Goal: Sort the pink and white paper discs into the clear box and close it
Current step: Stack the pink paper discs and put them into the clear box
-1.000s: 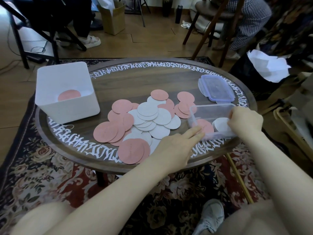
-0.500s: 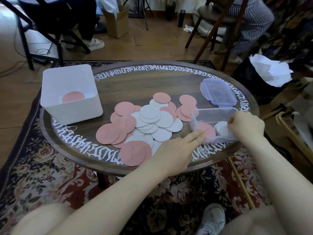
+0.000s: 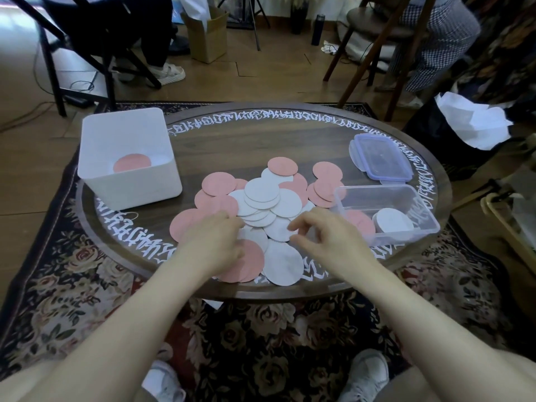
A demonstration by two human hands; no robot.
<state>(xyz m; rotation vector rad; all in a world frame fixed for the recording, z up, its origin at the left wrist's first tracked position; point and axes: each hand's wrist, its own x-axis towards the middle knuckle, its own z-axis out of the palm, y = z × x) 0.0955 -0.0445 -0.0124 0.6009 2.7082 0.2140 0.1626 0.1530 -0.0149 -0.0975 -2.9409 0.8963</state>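
Note:
A pile of pink and white paper discs (image 3: pixel 262 195) covers the middle of the round wooden table (image 3: pixel 261 140). The clear box (image 3: pixel 385 211) stands open at the right with a pink disc and a white stack inside. Its clear lid with a purple rim (image 3: pixel 380 156) lies behind it. My left hand (image 3: pixel 213 240) rests on the near edge of the pile, fingers over pink and white discs. My right hand (image 3: pixel 322 233) hovers at the pile's right side with fingers loosely curled, holding nothing that I can see.
A white square bin (image 3: pixel 127 158) with a pink disc inside stands at the table's left. Chairs, a cardboard box and seated people's legs are beyond the table. A black bag with white paper sits at the right. My shoes rest on the patterned rug.
My right hand has left the clear box and moved left to the pile. My left hand has shifted left from the box's corner onto the discs.

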